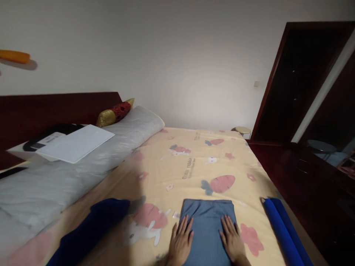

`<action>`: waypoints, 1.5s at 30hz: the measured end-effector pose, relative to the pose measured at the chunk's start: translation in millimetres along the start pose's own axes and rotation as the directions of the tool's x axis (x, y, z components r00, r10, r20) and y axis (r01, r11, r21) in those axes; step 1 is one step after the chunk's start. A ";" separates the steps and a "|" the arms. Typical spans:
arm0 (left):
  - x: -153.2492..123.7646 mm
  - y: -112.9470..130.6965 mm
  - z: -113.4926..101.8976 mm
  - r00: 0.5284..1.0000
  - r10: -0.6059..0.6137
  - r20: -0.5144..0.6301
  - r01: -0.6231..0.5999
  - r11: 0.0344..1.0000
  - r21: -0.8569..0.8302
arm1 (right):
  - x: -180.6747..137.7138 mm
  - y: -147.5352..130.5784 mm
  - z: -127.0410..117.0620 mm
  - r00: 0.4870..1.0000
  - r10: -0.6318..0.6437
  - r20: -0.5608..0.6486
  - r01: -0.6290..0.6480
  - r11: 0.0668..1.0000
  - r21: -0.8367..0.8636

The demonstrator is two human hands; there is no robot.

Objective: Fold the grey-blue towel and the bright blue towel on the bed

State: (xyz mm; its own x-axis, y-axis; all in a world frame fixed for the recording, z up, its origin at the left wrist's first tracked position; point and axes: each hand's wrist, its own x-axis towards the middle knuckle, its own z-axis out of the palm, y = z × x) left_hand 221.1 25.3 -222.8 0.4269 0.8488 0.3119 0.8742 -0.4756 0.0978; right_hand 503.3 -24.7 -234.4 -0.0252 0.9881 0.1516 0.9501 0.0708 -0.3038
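Note:
A folded blue-grey cloth (206,236) lies flat on the bed near the bottom of the head view; its kind cannot be made out. On its left edge rests my left hand (181,238), palm down with the fingers stretched out. My right hand (231,236) lies on the right edge in the same way, fingers extended and slightly spread. Between the hands the cloth's surface shows, with a few wrinkles towards its far end. A small white tag (176,214) sticks out at the far left side. The cloth's near end runs out of the picture.
Patterned yellow bedding (180,177) covers the bed. Dark blue fabric (91,229) lies to the left, a bright blue folded item (285,231) along the right edge. Against the headboard (55,107) are a long grey covered pillow (111,147), a white box (77,144) and a red-gold cushion (118,112).

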 end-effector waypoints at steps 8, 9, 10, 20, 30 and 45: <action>-5.4 -31.9 3.6 0.999 -0.031 0.043 0.030 0.999 0.011 | 6.1 36.2 -3.2 0.999 0.015 0.042 -0.016 0.999 0.033; 0.7 -30.1 2.9 0.998 -0.037 0.044 0.036 0.999 0.018 | 10.0 35.0 -2.6 0.999 0.017 0.038 -0.018 0.999 0.029; 8.0 -28.4 2.3 0.998 -0.044 0.048 0.043 0.999 0.026 | 14.6 34.1 -2.4 0.999 0.018 0.034 -0.019 1.000 0.024; 64.6 -50.1 6.0 0.985 -0.169 0.032 0.167 0.985 0.044 | 56.2 51.9 -10.1 1.000 0.012 0.013 -0.011 0.998 -0.059; 98.2 -48.2 7.6 0.921 -0.386 -0.056 0.381 0.921 -0.084 | 56.5 51.4 -3.6 0.989 0.147 -0.022 -0.146 0.989 0.030; 120.1 -52.2 9.0 0.850 -0.520 -0.091 0.507 0.852 -0.131 | 87.0 56.2 -19.8 0.896 0.401 -0.193 -0.415 0.909 -0.041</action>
State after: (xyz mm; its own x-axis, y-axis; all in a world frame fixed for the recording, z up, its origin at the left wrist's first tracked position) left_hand 228.8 154.2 -198.9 -0.1125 0.9472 0.3001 0.9308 -0.0053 0.3655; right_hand 560.7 62.5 -219.7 0.4179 0.8873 0.1952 0.8866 -0.3514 -0.3009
